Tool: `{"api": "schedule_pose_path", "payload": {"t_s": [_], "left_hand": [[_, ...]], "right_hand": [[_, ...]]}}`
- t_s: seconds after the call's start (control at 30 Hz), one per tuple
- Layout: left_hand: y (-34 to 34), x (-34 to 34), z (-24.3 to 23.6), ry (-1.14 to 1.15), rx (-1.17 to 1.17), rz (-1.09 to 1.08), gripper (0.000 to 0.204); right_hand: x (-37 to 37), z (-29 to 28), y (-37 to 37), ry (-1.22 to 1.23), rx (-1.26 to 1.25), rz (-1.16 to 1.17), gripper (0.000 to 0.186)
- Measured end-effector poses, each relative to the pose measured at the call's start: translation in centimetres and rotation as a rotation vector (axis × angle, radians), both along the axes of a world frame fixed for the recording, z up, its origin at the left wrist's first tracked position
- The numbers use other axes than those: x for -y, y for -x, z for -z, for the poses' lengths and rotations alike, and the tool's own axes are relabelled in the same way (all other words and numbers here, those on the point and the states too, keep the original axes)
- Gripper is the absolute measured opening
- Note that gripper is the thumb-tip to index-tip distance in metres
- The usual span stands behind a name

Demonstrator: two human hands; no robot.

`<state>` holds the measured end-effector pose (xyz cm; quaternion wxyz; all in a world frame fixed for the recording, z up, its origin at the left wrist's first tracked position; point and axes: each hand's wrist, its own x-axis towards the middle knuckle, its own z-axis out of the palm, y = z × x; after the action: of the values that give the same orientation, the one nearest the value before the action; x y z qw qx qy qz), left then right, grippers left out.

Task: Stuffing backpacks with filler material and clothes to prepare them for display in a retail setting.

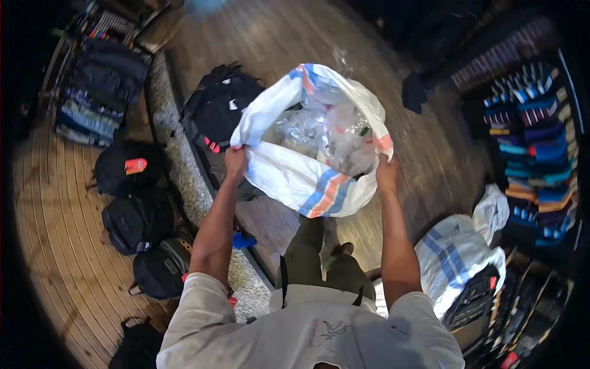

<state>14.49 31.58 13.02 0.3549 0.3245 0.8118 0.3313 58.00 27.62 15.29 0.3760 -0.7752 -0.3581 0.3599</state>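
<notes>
In front of me a large white woven sack (pixel 270 167) with blue and orange stripes hangs with its mouth spread wide. My left hand (pixel 235 161) grips the rim on the left side, fingers closed on the cloth. On the opposite side my right hand (pixel 387 173) clutches the rim beside an orange stripe. Crumpled clear plastic wrappers (pixel 326 129) fill the inside of the sack; what lies beneath them is hidden. Just beyond the sack's left edge, a black backpack (pixel 221 101) with a red tag lies on the floor.
Several black backpacks (pixel 138 224) line the wooden decking at left, past a pebbled strip (pixel 178 147). Folded clothes (pixel 92 111) stand farther back. At right are shelves of folded colourful garments (pixel 534 160) and another white sack with blue stripes (pixel 452 252).
</notes>
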Motion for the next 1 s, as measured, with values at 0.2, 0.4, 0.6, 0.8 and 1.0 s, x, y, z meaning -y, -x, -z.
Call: {"api": "schedule_pose_path", "payload": {"t_s": [0.2,0.4,0.6,0.8,1.0], "left_hand": [[12.5,6.3,4.8,0.092,0.017,-0.275,0.025],[10.2,11.0,1.3,-0.109,0.082,-0.336,0.024],[3.1,16.1,0.6,-0.067,0.413,-0.509,0.027],[-6.2,12.7,-2.2,-0.168,0.438,-0.445,0.032],[-6.2,14.0,-6.9,-0.252,0.443,-0.686,0.036]], "right_hand": [[-6.7,-3.4,9.3,-0.173,-0.078,-0.287,0.03],[-19.9,-6.7,12.1,-0.386,-0.235,-0.287,0.03],[-27.1,-9.7,17.6,-0.511,-0.221,-0.554,0.031],[-27.5,-11.2,23.2,-0.282,-0.362,-0.576,0.031],[-28.5,-12.4,32.2,-0.455,-0.348,-0.885,0.036]]}}
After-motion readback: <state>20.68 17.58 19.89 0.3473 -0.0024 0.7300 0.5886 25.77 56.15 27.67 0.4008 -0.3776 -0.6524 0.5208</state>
